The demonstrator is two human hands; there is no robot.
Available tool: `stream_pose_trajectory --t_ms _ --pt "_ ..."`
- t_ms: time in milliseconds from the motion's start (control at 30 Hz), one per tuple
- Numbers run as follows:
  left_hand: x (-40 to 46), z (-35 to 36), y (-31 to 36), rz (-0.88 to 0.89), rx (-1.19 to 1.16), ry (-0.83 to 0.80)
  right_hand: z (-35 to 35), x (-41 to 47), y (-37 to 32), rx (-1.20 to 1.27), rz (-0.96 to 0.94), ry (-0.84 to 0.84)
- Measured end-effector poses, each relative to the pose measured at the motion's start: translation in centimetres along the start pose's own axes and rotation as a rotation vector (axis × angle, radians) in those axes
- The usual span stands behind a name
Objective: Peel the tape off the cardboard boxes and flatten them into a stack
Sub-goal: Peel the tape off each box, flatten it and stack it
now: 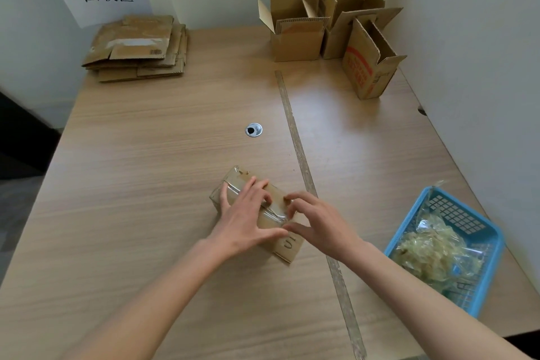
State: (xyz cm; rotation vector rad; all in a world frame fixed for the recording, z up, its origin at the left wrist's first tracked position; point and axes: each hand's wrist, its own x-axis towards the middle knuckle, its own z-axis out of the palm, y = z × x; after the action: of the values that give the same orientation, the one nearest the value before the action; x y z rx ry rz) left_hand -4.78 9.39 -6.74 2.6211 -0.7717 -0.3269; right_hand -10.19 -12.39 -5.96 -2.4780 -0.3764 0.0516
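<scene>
A small closed cardboard box [233, 181] lies on the wooden table [146, 155], clear tape [273, 215] running along its top seam. My left hand [245, 216] lies spread over the box, fingers curled over its top and thumb at its near side. My right hand [318, 219] is at the box's right end, fingertips bent onto the tape there. A stack of flattened boxes [137, 47] lies at the far left of the table.
Three opened boxes stand at the far right: a plain one [295, 35], a taller one [347, 6] behind, and one with red print [369, 64]. A blue basket [450, 245] holding crumpled tape sits at the right edge. A cable grommet [253, 129] is mid-table, and a worn strip [309, 181] runs lengthwise.
</scene>
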Motion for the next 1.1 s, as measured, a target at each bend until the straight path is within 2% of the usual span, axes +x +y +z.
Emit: stream_pose_trajectory --t_ms 133,267,333,500,633,700,833,933,1000,1100 --pt "-0.3 1.8 0.2 0.008 0.085 0.150 -1.6 1.3 1.0 0.197 0.288 0.091" --pt "0.3 0.9 -0.4 0.165 0.038 0.096 -2.4 0.8 2.9 -0.022 0.434 0.179" --pt "0.5 0.7 -0.6 0.218 0.031 0.072 -1.9 0.4 3.0 -0.044 0.472 0.204" --pt "0.3 0.8 -0.7 0.236 0.079 0.065 -1.5 -0.2 2.3 0.129 0.478 0.230" --pt "0.4 0.7 -0.3 0.215 0.093 0.052 -0.5 -0.5 1.3 0.147 0.245 0.133" --pt "0.2 0.6 -0.4 0.219 0.087 0.058 0.3 -0.7 1.5 0.143 0.214 0.058" --pt "0.0 0.6 -0.6 0.244 0.101 0.069 1.1 -1.7 1.1 0.367 0.329 -0.082" --pt "0.0 0.7 -0.7 0.255 0.099 0.079 0.7 -1.8 1.4 0.464 0.380 -0.054" --pt "0.0 0.7 -0.9 0.260 0.089 0.077 0.2 -1.4 1.5 0.432 0.444 -0.037" --pt "0.1 0.7 -1.1 0.284 0.088 0.062 -0.4 -0.8 1.2 0.310 0.413 -0.102"
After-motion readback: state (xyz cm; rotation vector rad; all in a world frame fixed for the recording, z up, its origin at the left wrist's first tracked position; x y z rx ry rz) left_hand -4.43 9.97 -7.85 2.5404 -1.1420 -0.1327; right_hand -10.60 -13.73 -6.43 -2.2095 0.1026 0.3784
